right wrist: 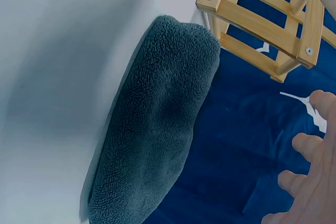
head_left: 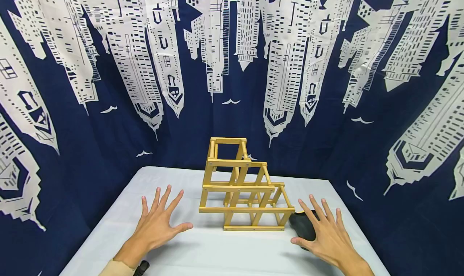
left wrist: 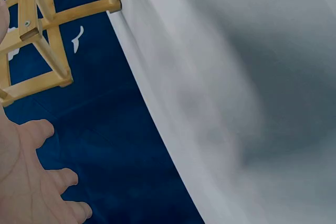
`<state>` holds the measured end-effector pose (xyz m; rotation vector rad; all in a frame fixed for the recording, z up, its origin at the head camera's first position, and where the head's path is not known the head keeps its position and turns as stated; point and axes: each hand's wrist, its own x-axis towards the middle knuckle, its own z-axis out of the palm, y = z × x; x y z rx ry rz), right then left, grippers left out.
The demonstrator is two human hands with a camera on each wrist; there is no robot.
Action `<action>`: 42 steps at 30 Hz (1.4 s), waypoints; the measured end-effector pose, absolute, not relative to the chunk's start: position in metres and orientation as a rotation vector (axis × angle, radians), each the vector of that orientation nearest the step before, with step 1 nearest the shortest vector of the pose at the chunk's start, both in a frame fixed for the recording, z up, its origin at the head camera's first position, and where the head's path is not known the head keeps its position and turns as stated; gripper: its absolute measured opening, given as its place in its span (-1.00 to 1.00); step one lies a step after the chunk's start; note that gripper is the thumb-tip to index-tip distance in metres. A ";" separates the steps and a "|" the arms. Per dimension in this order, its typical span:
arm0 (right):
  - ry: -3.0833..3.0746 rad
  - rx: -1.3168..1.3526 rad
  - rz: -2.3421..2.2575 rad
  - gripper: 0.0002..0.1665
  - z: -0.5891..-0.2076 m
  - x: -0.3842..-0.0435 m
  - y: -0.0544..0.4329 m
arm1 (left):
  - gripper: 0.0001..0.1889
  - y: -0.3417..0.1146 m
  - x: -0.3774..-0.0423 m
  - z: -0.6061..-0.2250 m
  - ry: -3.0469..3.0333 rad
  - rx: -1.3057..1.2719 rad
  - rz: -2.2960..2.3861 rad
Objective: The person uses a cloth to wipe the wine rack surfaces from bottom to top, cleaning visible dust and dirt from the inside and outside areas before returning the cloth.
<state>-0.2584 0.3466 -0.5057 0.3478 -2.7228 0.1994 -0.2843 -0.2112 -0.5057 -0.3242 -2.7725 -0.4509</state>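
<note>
A stepped wooden rack (head_left: 246, 210) of light slats and dowels stands upright on the white table, between the two hands. To its left, my left hand (head_left: 154, 225) hovers palm down with fingers spread, apart from the rack and holding nothing. On the other side my right hand (head_left: 328, 235) is also spread, above a dark grey fuzzy cloth (head_left: 302, 227) that it partly hides. The right wrist view shows the folded cloth (right wrist: 157, 114) lying beside the rack's end (right wrist: 257, 22), with a gap between it and the fingers.
The white-covered table (head_left: 203, 252) extends in front of the rack. Behind and on both sides hangs a navy curtain (head_left: 195, 135) printed with upside-down white buildings. A small black object (head_left: 141, 268) shows at the left wrist.
</note>
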 end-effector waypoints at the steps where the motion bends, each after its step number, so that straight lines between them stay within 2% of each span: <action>1: -2.723 0.348 0.202 0.49 -0.506 -0.259 0.347 | 0.19 -0.211 -0.284 -0.505 -2.769 -0.327 -0.454; 14: -2.665 0.404 0.194 0.44 -0.501 -0.263 0.358 | 0.13 -0.206 -0.290 -0.492 -2.719 -0.343 -0.523; 32: -2.733 0.462 0.244 0.06 -0.516 -0.267 0.385 | 0.07 -0.180 -0.296 -0.472 -2.538 -0.489 -0.637; 42: -2.852 0.468 0.308 0.20 -0.527 -0.274 0.395 | 0.07 -0.158 -0.298 -0.469 -2.373 -0.608 -0.847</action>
